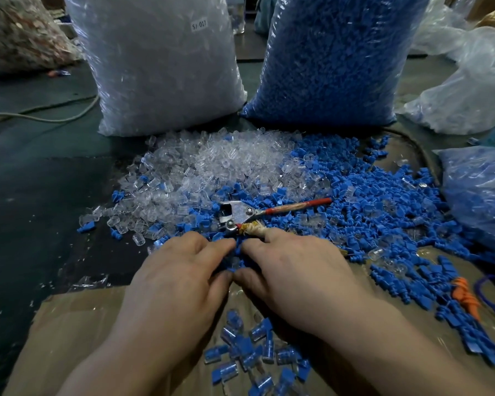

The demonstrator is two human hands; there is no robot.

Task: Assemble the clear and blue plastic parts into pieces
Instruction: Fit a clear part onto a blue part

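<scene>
Workshop, bulk part sacks (160,70)

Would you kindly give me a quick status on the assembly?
Left hand, right hand fingertips together, grip unclear. Finished pieces piled near wrists. Pliers lie just ahead on loose parts.

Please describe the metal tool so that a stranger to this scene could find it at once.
A clear bag and a blue bag stand at the back. On the pile of loose parts before them, just beyond the left hand and right hand, lies the tool. It alone is metal, with one red handle.
</scene>
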